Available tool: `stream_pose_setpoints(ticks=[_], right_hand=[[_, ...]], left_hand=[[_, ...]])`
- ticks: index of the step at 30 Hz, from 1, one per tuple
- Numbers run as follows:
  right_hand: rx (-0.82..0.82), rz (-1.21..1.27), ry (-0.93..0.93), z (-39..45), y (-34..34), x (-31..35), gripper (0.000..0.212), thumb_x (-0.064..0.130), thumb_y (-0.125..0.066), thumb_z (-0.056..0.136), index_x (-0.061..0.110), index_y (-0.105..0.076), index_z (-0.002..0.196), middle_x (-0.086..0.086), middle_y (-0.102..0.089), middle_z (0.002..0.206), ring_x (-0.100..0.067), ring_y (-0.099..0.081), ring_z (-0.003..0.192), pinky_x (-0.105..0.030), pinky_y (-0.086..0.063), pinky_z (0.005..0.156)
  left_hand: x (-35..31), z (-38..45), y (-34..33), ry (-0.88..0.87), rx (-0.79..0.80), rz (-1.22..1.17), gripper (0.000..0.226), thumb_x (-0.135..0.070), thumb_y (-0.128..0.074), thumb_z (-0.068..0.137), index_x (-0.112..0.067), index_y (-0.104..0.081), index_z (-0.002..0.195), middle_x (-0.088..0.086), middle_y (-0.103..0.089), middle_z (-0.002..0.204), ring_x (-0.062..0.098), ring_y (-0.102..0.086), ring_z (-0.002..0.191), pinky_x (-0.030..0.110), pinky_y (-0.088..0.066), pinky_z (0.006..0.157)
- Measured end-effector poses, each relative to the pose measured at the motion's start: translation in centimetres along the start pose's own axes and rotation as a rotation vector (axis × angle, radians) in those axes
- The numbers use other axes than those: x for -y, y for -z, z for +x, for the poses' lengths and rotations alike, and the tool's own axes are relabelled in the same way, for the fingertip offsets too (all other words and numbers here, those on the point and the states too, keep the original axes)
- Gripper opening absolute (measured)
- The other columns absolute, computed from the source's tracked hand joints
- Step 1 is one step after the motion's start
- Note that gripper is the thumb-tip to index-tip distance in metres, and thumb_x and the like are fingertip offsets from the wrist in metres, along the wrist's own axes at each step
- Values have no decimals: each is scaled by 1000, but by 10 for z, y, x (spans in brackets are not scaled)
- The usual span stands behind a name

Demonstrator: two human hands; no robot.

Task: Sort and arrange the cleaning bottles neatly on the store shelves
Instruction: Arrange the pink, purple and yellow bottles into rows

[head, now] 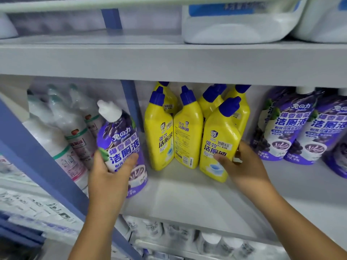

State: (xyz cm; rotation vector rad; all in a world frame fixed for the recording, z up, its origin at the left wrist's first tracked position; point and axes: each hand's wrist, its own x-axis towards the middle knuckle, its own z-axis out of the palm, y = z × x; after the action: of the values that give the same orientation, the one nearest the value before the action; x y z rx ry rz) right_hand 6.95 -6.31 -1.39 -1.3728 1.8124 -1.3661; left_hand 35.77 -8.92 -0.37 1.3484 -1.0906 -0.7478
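Hands [110, 173] [242, 162] on purple [122, 147], yellow bottles [218, 143]

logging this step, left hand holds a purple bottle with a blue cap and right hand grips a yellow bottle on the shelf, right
Not quite: the head view shows the purple bottle in the left hand has a white cap, not blue. The blue caps are on the yellow ones. The rest stands: the right hand grips a yellow bottle on the shelf.

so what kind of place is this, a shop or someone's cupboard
Most likely a shop aisle. The shelf carries several identical yellow bottles, a price sticker sits on the one the right hand holds, and matching purple bottles stand in a row.
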Motion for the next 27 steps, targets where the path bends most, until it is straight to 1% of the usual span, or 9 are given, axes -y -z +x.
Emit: stream_pose_setpoints(ticks=[3,5,7,10,14,17,20,23,27], right_hand=[[43,9,-18,3,5,1,22,28,-80,85,34,-62,98,19,-71,98,1,-64,95,-7,-45,68],[45,53,-30,2,11,1,24,24,-80,85,32,-60,95,19,-69,97,2,-64,92,-3,-45,65],[43,106,-39,-1,21,-3,28,20,-81,84,28,-61,102,13,-70,99,-1,-66,90,-3,-46,66],[7,211,-54,-9,52,-9,30,14,-80,85,25,-61,106,5,-71,103,4,-67,81,-8,-49,69],[-182,179,-41,-21,123,-35,22,18,-78,87,30,-65,99,9,-73,101,7,-67,82,-8,-49,71],[-436,181,-43,-27,185,-60,17,17,-77,88,20,-67,101,2,-74,100,-2,-68,83,-8,-50,73],[-595,92,15,-25,238,-87,25,15,-77,89,19,-62,108,-6,-69,104,-16,-68,91,-24,-54,82],[-538,4,77,-4,269,-104,35,8,-78,86,30,-55,101,6,-65,95,3,-65,82,-11,-48,75],[-471,-84,59,30,279,-121,46,28,-83,81,14,-59,119,5,-66,112,-8,-61,99,-16,-45,87]], left_hand=[[-20,-43,6,28,96,-35,34,-21,-86,77,-39,-67,98,-17,-78,87,5,-74,77,33,-55,71],[-38,-66,-8,23,223,-54,46,-36,-95,61,-46,-68,97,-13,-79,90,8,-75,80,36,-56,72],[-51,-85,-32,28,352,-86,54,-46,-90,47,-47,-70,97,-9,-80,91,9,-76,80,29,-58,69],[-57,-106,-76,38,487,-120,52,-23,-97,55,-29,-71,100,-6,-80,88,8,-76,75,17,-56,60],[-63,-128,-140,11,618,-132,40,0,-82,76,-23,-68,105,-8,-80,90,7,-76,79,17,-56,62],[-62,-145,-185,-34,658,-122,45,-11,-89,74,-31,-68,108,-13,-79,94,6,-76,85,26,-59,72],[-62,-161,-225,-44,660,-134,46,-26,-92,67,-45,-69,103,-15,-79,97,7,-75,89,33,-58,79],[-62,-169,-257,-31,645,-182,55,-29,-94,60,-33,-68,108,-10,-79,100,12,-76,90,26,-60,72],[-59,-175,-284,-39,599,-180,39,-13,-87,77,-28,-65,105,-20,-78,89,3,-75,81,13,-54,61]])
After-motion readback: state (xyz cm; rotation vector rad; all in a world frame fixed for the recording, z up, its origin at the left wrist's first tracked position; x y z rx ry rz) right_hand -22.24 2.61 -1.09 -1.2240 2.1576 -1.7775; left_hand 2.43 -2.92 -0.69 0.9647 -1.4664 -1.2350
